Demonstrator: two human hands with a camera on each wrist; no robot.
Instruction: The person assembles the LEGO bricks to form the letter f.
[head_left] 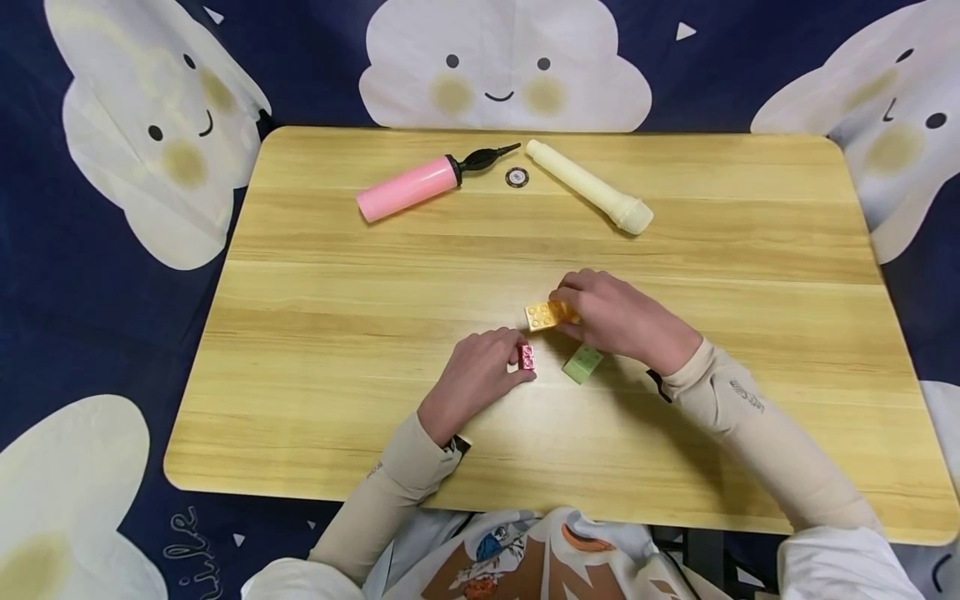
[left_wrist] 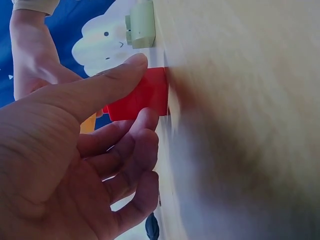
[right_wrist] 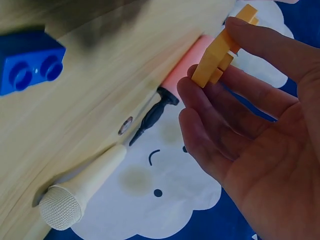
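Note:
My left hand (head_left: 480, 371) pinches a red toy building brick (head_left: 528, 357) between thumb and fingers, low at the table surface. In the left wrist view the red brick (left_wrist: 145, 95) shows a smooth side. To its right, my right hand (head_left: 621, 317) pinches a yellow-orange studded brick (head_left: 538, 317), partly covered by the fingers. A light green brick (head_left: 582, 364) lies on the table just below the right hand. In the right wrist view a blue two-stud brick (right_wrist: 30, 62) shows at the left; whether it is the one looking green elsewhere, I cannot tell.
Along the back of the wooden table (head_left: 315, 333) lie a pink hand pump (head_left: 408, 188) with a black nozzle, a small round chip (head_left: 517, 177) and a cream microphone (head_left: 588, 185). Dark blue cloth with white clouds (head_left: 502, 50) surrounds the table.

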